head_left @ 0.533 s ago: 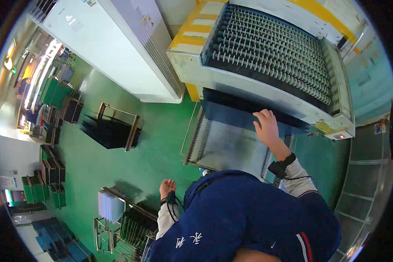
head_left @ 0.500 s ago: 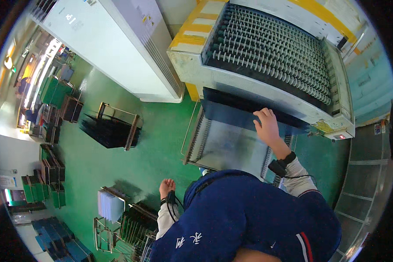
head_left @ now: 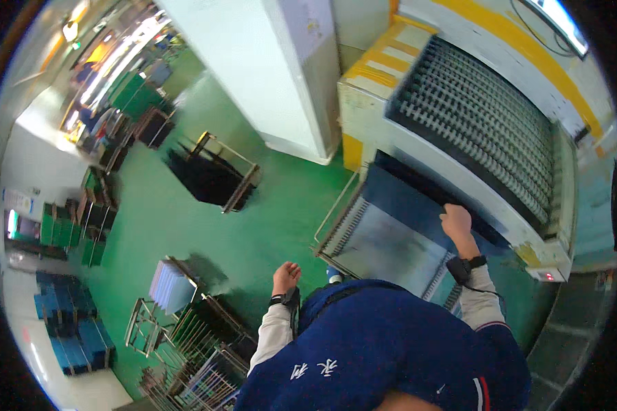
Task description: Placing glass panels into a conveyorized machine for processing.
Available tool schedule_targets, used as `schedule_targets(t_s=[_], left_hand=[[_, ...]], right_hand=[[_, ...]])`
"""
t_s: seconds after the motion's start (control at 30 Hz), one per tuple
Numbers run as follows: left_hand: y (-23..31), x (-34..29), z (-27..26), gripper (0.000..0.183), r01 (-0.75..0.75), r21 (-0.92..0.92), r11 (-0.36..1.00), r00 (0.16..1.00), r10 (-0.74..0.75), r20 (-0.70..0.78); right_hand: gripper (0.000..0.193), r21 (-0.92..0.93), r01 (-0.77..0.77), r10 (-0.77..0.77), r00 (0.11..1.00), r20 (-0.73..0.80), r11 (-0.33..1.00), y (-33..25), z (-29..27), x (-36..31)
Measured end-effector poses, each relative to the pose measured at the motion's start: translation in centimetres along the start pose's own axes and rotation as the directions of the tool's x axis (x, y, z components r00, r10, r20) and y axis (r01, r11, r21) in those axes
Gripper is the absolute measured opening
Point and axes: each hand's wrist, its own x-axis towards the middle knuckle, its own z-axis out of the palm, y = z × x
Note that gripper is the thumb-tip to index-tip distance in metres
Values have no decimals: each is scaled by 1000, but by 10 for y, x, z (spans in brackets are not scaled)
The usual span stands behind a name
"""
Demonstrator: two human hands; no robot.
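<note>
My right hand (head_left: 458, 226) is over the upper part of a dark blue flat panel (head_left: 408, 205), its fingers curled in; whether they grip the panel's edge is hidden. That panel stands tilted in a wire-sided rack (head_left: 346, 229), just below the front of a roller conveyor machine (head_left: 480, 116). A black panel (head_left: 404, 171) shows behind the blue one. In front of them lies the rack's pale grey flat surface (head_left: 391, 236). Low on the left, away from the rack, my left hand (head_left: 286, 277) is loosely closed with nothing visible in it.
A cart with black panels (head_left: 209, 175) stands on the green floor to the left. Nearer are metal racks (head_left: 202, 329) and a stack of pale sheets (head_left: 171, 284). A tall white cabinet (head_left: 253, 75) rises beside the machine. Blue stacks (head_left: 75, 322) line the left wall.
The view has swung, shifting the machine and rack to the right. My right hand's spread fingers have curled in over the blue panel. My left hand has come up slightly.
</note>
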Motion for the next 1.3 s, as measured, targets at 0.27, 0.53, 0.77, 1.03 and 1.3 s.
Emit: schedule_targets(t_s=[0.27, 0.53, 0.77, 1.03, 1.3], left_hand=[[0, -11, -18, 10, -35, 52, 998, 986, 43, -160], [1, -5, -18, 11, -12, 96, 995, 996, 21, -87], [6, -16, 38, 9, -18, 124, 992, 999, 23, -37], [14, 8, -26, 11, 85, 7, 996, 947, -83, 311], [20, 13, -47, 14, 30, 115, 993, 987, -48, 156]], right_hand=[[29, 22, 103, -101, 991, -82, 994, -14, -46, -10], [35, 100, 130, -97, 953, -286, 986, -10, -180, -35], [33, 857, -73, 407, 898, -165, 510, 81, -211, -56], [35, 392, -35, 233, 852, -469, 919, 137, -137, -45], [14, 803, 192, 474, 871, 125, -564, 69, -125, 8]])
